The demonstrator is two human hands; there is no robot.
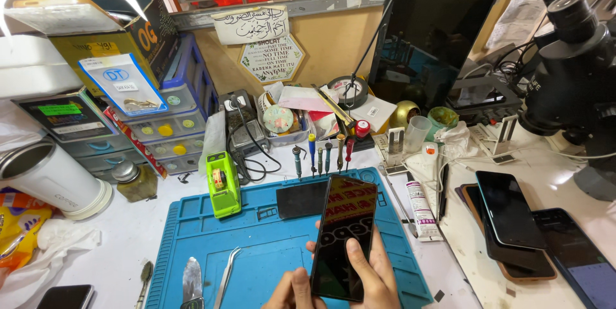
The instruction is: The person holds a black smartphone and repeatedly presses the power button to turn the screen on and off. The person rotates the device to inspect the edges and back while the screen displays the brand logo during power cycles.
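A black smartphone (342,235) with a glossy dark screen is held upright over the blue work mat (256,245). My right hand (372,277) grips its lower right side, fingers wrapped around the edge and thumb on the glass. At the phone's lower left corner my left hand (290,291) touches it with curled fingers; only the knuckles show at the bottom of the view. Behind the phone a dark flat panel (300,198) lies on the mat.
Tweezers (226,277) and a metal spatula (192,280) lie on the mat's left part. A green tape dispenser (222,184), a row of screwdrivers (321,155), a glue tube (420,206), stacked phones (513,225), a microscope (571,71), a monitor (430,33) and a white mug (51,177) surround it.
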